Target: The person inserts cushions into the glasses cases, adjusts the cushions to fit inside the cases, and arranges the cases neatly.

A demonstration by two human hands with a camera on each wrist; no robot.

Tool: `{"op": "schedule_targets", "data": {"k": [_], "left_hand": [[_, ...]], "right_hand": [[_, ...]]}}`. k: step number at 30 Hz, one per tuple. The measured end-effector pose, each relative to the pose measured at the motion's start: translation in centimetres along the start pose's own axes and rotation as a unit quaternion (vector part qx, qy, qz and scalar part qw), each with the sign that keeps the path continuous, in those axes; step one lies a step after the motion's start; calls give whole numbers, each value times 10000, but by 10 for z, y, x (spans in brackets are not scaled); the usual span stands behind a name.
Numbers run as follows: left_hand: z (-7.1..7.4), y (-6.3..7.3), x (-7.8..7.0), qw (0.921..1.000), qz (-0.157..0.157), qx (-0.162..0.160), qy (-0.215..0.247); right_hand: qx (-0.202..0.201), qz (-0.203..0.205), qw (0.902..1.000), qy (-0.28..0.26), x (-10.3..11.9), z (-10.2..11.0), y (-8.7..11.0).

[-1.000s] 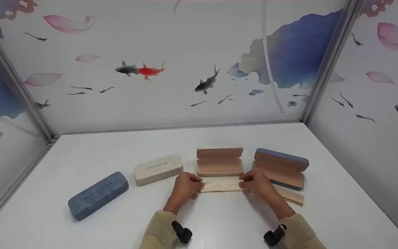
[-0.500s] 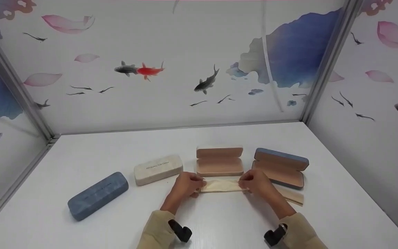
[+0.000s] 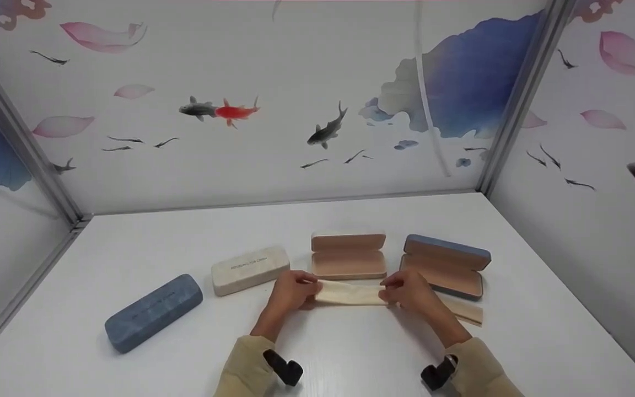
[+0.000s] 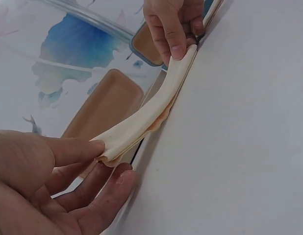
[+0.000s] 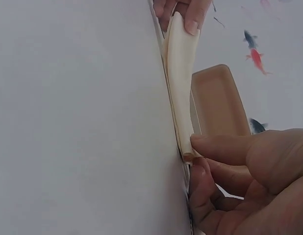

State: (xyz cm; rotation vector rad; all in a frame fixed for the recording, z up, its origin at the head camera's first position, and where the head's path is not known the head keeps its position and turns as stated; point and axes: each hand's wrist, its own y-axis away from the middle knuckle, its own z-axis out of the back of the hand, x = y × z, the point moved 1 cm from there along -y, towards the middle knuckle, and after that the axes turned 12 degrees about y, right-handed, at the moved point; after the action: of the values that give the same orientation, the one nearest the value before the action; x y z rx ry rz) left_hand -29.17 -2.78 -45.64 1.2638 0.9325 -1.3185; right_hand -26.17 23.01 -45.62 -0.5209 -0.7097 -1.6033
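A folded cream cloth (image 3: 350,293) stretches between the two hands, in front of an open glasses case (image 3: 349,264) with a tan lining. My left hand (image 3: 291,292) pinches its left end between thumb and fingers. At the other end my right hand (image 3: 410,292) pinches the cloth likewise. Several layers show along the edge of the cloth (image 4: 141,122) in the left wrist view. From the right wrist view, the thumb lies on top of the cloth (image 5: 180,88) and fingers are beneath it. Part of the open blue glasses case (image 3: 450,267) is hidden behind the right hand.
A shut cream glasses case (image 3: 251,270) lies left of the left hand, and a shut blue glasses case (image 3: 154,313) lies farther left. Another folded tan cloth (image 3: 465,311) lies beside the right wrist. Printed panels (image 3: 273,182) enclose the white table (image 3: 345,353) at the back and sides.
The cloth now looks flatter and stretched more evenly between the hands. My left hand has shifted slightly left and away; the right hand keeps its pinch. The cases stay put.
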Motion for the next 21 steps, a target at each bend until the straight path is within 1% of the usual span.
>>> {"op": "schedule_targets", "data": {"k": [3, 6, 12, 16, 18, 21], "left_hand": [[0, 0, 0, 10000, 94, -16, -8], [0, 0, 1, 9997, 236, 9, 81], [-1, -1, 1, 9992, 335, 78, 192], [1, -1, 3, 9979, 408, 102, 486], [2, -1, 3, 9974, 381, 97, 599], [5, -1, 1, 9974, 321, 70, 645]], "right_hand": [[-14, 12, 10000, 21, 1, 0, 0], [-1, -48, 10000, 46, 1, -1, 0], [-63, -90, 9999, -24, 0, 0, -1], [-145, 23, 9997, -192, 1, 2, -2], [-203, 81, 9993, -313, 2, 2, -2], [-292, 109, 9985, -455, 4, 3, -1]]}}
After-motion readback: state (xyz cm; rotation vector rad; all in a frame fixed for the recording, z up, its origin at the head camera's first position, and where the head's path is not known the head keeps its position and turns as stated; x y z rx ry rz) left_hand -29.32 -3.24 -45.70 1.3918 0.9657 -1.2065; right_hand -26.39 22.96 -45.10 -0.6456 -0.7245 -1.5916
